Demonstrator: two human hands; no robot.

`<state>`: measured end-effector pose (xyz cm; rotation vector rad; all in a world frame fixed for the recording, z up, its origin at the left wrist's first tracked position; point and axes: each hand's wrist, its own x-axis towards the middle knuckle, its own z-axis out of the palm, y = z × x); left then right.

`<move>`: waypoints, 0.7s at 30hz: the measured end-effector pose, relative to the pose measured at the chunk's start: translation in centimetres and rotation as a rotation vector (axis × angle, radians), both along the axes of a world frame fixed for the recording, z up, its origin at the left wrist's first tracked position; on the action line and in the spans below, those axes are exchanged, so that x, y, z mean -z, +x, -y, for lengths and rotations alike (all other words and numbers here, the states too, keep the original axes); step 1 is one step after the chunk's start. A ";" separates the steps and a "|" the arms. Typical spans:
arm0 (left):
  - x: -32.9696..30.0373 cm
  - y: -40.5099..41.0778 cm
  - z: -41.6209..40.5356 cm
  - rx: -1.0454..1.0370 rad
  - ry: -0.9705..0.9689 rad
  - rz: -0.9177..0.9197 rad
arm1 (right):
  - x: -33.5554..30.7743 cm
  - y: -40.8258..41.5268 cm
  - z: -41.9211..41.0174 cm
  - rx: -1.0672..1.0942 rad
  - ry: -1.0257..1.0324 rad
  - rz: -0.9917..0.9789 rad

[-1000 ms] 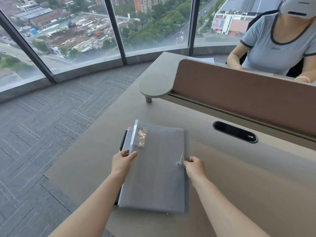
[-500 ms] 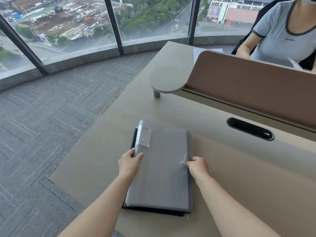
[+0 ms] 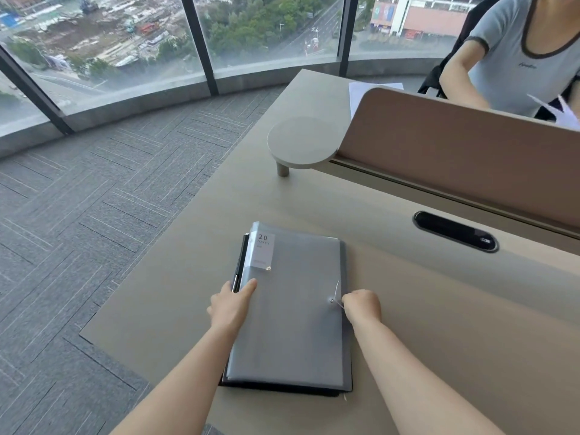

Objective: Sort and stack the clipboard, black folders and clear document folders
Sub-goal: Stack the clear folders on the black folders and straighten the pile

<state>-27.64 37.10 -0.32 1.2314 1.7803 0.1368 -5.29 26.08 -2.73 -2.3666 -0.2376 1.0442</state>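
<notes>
office | desk [image 3: 439, 309] with divider panel [image 3: 455, 158] | carpet tiles [image 3: 94, 215] | high-rise windows [image 3: 125, 42]

We note a beige counter [image 3: 439, 324], a tan divider panel [image 3: 470, 158] at far right, a black cable slot [image 3: 455, 231], and grey carpet [image 3: 78, 230] left.

A beige desk [image 3: 423, 309] carries one stack of folders [image 3: 292, 309], black ones beneath a clear one.
</notes>
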 end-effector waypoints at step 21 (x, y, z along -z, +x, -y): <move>7.3 -2.2 -2.3 -0.032 -0.229 0.159 | 0.2 -0.5 0.6 0.129 0.073 -0.088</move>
